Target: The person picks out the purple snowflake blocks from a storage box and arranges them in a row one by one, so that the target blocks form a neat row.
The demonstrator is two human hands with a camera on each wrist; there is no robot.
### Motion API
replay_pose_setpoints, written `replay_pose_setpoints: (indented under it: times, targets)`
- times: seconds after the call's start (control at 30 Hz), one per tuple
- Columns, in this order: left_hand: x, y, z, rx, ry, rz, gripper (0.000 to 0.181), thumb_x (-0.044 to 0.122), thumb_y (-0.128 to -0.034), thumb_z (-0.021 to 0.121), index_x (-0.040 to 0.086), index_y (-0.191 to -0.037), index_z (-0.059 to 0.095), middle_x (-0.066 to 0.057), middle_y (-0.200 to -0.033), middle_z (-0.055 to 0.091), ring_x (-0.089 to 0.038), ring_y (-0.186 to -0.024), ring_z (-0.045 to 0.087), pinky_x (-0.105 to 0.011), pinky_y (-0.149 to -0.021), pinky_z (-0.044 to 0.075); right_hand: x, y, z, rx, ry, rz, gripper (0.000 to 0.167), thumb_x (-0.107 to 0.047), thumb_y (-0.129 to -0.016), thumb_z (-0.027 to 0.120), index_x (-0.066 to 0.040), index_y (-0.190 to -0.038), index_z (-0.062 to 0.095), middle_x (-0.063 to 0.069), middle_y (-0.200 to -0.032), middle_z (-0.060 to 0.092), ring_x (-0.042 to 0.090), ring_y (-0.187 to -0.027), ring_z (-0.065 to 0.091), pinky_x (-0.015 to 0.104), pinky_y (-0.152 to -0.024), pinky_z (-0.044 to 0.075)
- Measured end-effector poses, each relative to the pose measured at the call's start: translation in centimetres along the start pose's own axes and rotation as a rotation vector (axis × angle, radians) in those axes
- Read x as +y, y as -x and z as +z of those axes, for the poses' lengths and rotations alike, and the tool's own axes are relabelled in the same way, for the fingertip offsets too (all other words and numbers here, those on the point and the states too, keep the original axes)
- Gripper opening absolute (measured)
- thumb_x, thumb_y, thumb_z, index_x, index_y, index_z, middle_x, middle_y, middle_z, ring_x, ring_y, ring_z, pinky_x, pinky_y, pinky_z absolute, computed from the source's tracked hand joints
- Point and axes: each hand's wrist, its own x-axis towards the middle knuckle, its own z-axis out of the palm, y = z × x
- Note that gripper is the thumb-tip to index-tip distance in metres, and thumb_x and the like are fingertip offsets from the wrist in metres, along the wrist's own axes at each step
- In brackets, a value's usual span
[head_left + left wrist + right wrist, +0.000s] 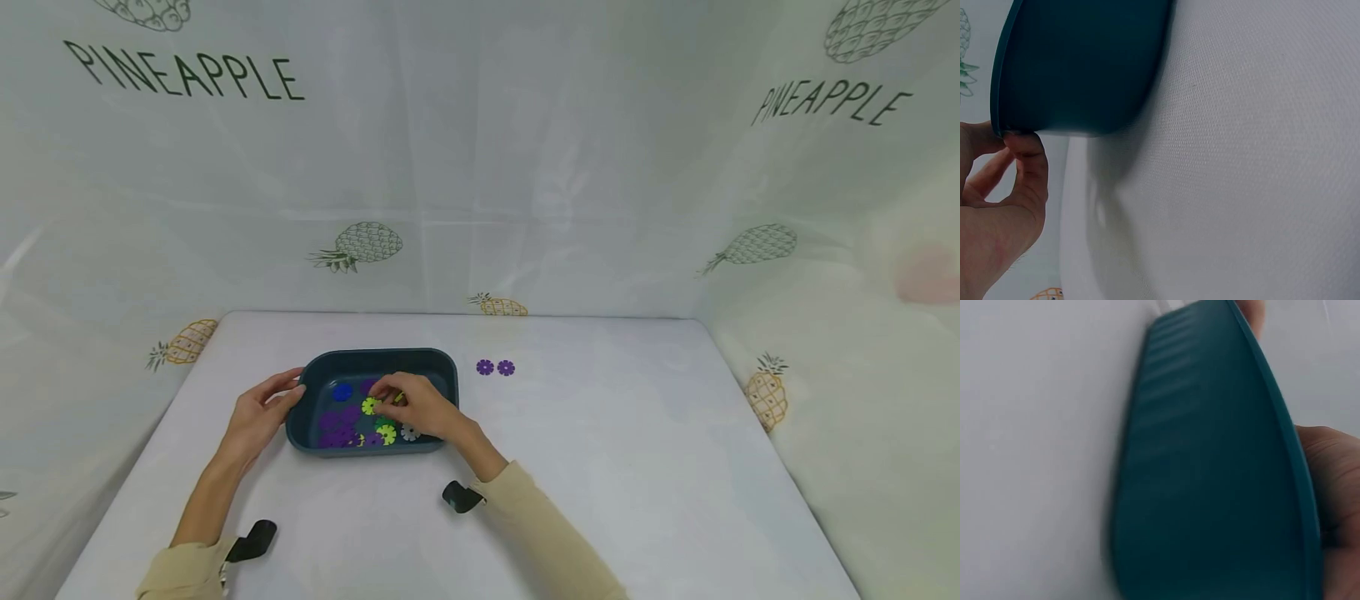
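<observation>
Here, the left hand pinches the tray; inside it, the right hand, hold unclear, is among flower-shaped pieces.

Centre-left in the frame, a dark teal tray sits on a white surface. The left hand, lower left, has its grip on the tray's left rim. The right hand dips into the tray, fingertips at a yellow-green disc; whether they pinch it is unclear. Purple discs crowd the tray's lower left, below a blue disc. Right of the tray, two loose purple discs lie side by side.
</observation>
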Motion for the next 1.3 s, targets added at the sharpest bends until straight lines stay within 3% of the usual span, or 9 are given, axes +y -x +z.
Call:
replay_pose_setpoints:
  times: [0.1, 0.23, 0.37, 0.57, 0.83, 1.13, 1.3]
  targets:
    - [0.0, 0.0, 0.1, 0.002, 0.002, 0.003, 0.057, 0.03, -0.1057, 0.061, -0.003, -0.149, 0.048, -0.015, -0.128, 0.053, 0.009, -0.094, 0.06, -0.013, -0.078, 0.053, 0.0, -0.1, 0.7, -0.065, 0.023, -0.014, 0.022, -0.006, -0.098, 0.071, 0.002, -0.118, 0.068, 0.011, -0.109, 0.07, 0.006, -0.089, 0.062, 0.013, -0.079, 0.051]
    - [-0.1, -0.1, 0.1, -0.004, -0.007, -0.009, 0.058, 0.032, -0.1059, 0.06, -0.002, -0.151, 0.047, -0.017, -0.132, 0.052, 0.009, -0.095, 0.059, -0.013, -0.078, 0.053, -0.2, -0.2, 1.3, -0.165, 0.13, -0.025, 0.02, -0.009, -0.097, 0.071, -0.001, -0.116, 0.071, 0.007, -0.11, 0.07, 0.0, -0.088, 0.062, 0.01, -0.079, 0.048]
    - [-0.3, -0.1, -0.1, -0.008, -0.017, -0.031, 0.059, 0.033, -0.1063, 0.059, 0.0, -0.153, 0.045, -0.018, -0.137, 0.05, 0.008, -0.097, 0.059, -0.012, -0.079, 0.052, -0.4, -0.4, 1.6, -0.246, 0.197, 0.0, 0.022, -0.009, -0.095, 0.074, -0.002, -0.116, 0.073, 0.005, -0.11, 0.07, -0.001, -0.087, 0.061, 0.008, -0.078, 0.047]
    - [-0.2, -0.2, -0.1, -0.004, 0.006, -0.043, 0.059, 0.033, -0.106, 0.06, -0.001, -0.152, 0.045, -0.018, -0.137, 0.049, 0.01, -0.097, 0.058, -0.012, -0.08, 0.052, -0.3, -0.6, 1.7, -0.286, 0.279, 0.008, 0.023, -0.008, -0.09, 0.08, -0.004, -0.113, 0.077, 0.004, -0.106, 0.069, 0.001, -0.083, 0.057, 0.007, -0.073, 0.045]
    - [-0.1, -0.2, 0.1, -0.004, 0.002, -0.056, 0.058, 0.032, -0.1061, 0.06, 0.001, -0.153, 0.045, -0.019, -0.138, 0.049, 0.01, -0.096, 0.057, -0.011, -0.08, 0.052, -0.1, -0.9, 1.6, -0.228, 0.247, -0.069, 0.012, -0.011, -0.095, 0.075, -0.005, -0.104, 0.077, 0.003, -0.1, 0.07, 0.003, -0.085, 0.058, 0.007, -0.076, 0.046]
    - [0.0, -0.1, 0.1, -0.015, 0.002, -0.041, 0.059, 0.033, -0.1058, 0.06, 0.0, -0.152, 0.045, -0.018, -0.136, 0.049, 0.01, -0.097, 0.058, -0.012, -0.08, 0.052, 0.1, 0.1, -0.6, -0.063, 0.177, -0.039, 0.011, -0.006, -0.097, 0.071, -0.002, -0.106, 0.075, 0.005, -0.097, 0.067, 0.005, -0.086, 0.061, 0.009, -0.077, 0.048]
    - [0.0, -0.1, 0.0, -0.009, -0.01, -0.043, 0.058, 0.033, -0.1064, 0.059, 0.0, -0.153, 0.045, -0.016, -0.136, 0.049, 0.01, -0.096, 0.058, -0.011, -0.08, 0.052, 0.4, 0.6, -1.9, 0.039, 0.14, -0.079, 0.01, -0.004, -0.097, 0.07, 0.0, -0.106, 0.074, 0.009, -0.098, 0.068, 0.012, -0.089, 0.064, 0.013, -0.079, 0.051]
